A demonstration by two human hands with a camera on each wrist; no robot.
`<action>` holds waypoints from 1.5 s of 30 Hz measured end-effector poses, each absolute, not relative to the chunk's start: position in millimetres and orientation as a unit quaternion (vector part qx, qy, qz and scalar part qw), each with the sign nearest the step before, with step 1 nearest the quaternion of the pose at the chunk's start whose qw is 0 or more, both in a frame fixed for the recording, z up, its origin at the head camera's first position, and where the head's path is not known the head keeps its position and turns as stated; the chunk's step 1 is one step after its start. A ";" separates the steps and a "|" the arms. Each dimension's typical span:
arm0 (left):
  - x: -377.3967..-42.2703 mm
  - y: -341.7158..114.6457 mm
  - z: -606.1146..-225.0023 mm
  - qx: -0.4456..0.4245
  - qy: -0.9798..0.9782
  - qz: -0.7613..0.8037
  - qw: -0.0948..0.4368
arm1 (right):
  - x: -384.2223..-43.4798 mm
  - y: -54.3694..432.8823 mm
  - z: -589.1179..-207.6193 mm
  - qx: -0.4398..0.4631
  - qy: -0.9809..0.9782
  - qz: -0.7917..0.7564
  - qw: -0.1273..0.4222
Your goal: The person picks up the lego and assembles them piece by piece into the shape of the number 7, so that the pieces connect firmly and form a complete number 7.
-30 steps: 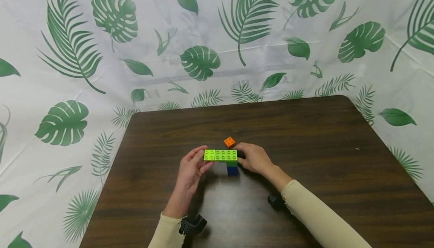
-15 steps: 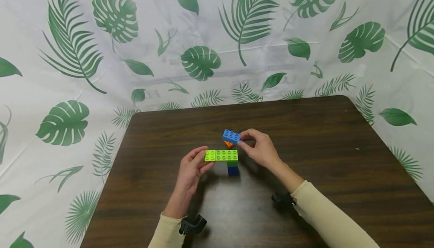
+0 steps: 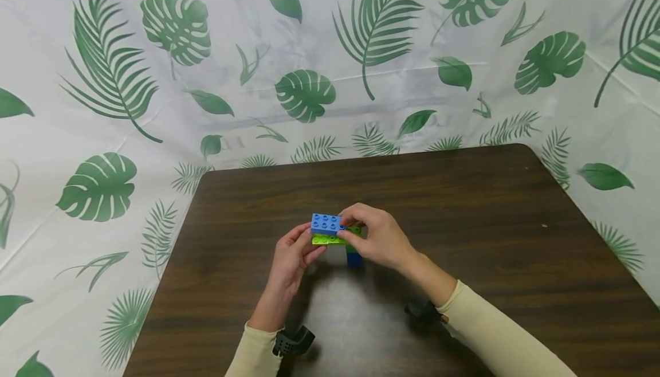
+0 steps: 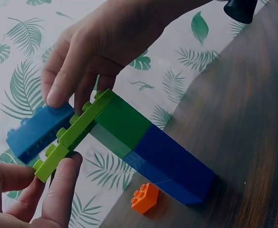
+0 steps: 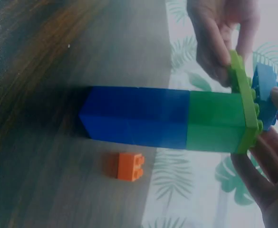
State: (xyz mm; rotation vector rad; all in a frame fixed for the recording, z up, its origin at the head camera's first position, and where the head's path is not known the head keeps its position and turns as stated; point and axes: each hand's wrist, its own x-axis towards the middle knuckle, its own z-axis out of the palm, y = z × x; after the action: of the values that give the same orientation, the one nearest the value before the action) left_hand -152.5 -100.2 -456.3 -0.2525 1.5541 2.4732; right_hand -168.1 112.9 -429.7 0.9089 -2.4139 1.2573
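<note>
A tower of dark blue bricks (image 4: 172,164) with a green brick (image 4: 122,126) above stands on the table, topped by a thin lime toy brick (image 4: 87,119) reaching out to the left. At its free end, my left hand (image 3: 289,262) pinches a short lime brick (image 4: 52,163) between thumb and fingers. My right hand (image 3: 381,239) holds a lighter blue brick (image 3: 325,223) by its right end, just over the lime row. In the left wrist view this brick is tilted, with a narrow gap above the lime studs.
A small orange brick (image 5: 129,166) lies on the table beside the tower's base; in the head view it is hidden. The dark wooden table (image 3: 247,205) ends at a leaf-printed white cloth (image 3: 232,67) behind it.
My right hand has lifted the light blue brick into view from behind the tower and brought it left and nearer, over the lime bricks. The left hand has stayed in place.
</note>
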 end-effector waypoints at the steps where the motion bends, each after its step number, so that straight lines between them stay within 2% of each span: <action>1: -152.7 -100.0 -456.4 -0.086 0.526 0.840 0.104 | -167.5 111.7 -430.1 0.318 -0.836 0.425 0.140; 19: -153.0 -102.9 -453.6 -0.058 0.496 0.858 0.123 | -165.0 111.8 -432.0 0.341 -0.834 0.410 0.139; 23: -152.9 -103.6 -450.5 -0.052 0.507 0.851 0.128 | -165.0 111.0 -431.1 0.292 -0.842 0.443 0.097; 28: -153.3 -104.5 -449.1 -0.050 0.520 0.842 0.134 | -168.8 109.4 -430.8 0.202 -0.848 0.490 0.001; 32: -154.5 -103.8 -449.1 -0.049 0.530 0.836 0.134 | -173.6 107.4 -434.4 0.175 -0.844 0.503 -0.065; 45: -155.4 -102.6 -447.4 -0.060 0.533 0.834 0.127 | -180.8 103.0 -441.6 0.204 -0.794 0.562 -0.109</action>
State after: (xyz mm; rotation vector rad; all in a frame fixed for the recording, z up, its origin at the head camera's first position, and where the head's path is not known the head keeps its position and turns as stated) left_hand -155.4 -102.6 -447.4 -0.1755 1.5527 2.4275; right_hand -180.8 103.0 -441.6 0.6891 -2.6849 1.8984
